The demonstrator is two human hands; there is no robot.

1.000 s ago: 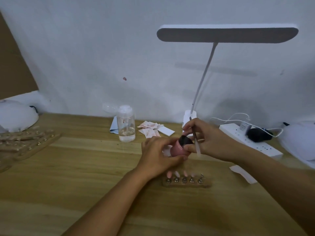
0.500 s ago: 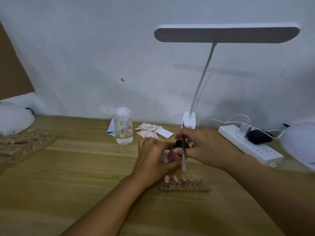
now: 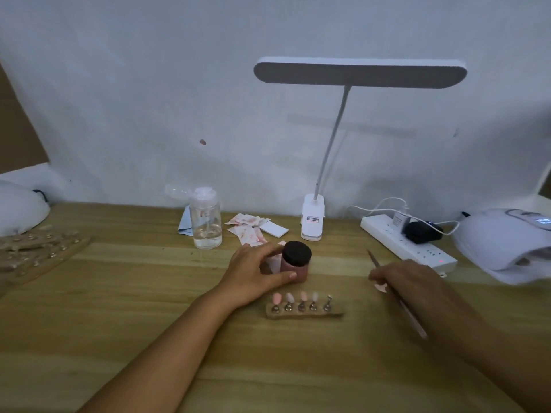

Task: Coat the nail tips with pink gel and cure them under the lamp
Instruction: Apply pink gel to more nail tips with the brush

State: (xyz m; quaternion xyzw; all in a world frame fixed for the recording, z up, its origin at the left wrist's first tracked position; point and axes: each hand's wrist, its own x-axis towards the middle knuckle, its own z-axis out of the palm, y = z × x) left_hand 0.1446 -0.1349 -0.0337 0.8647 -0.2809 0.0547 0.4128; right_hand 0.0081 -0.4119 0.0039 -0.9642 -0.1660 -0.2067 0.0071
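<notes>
Wooden tabletop (image 3: pixel 119 323); left hand (image 3: pixel 253 275) curls round the black-topped pink gel jar (image 3: pixel 295 265), just behind the nail tips (image 3: pixel 302 296) on their stand (image 3: pixel 304 313); right hand (image 3: pixel 417 281), well apart, pinches the brush (image 3: pixel 375 260) — best to steady the jar and keep the brush end off the wood.

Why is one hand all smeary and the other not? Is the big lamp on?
In the head view the right hand and its brush are smeared by motion blur, while the left hand gripping the gel jar looks sharp; in the same view the desk lamp shows a grey head with no glow, so it seems off, and the whole scene is dim.
</notes>
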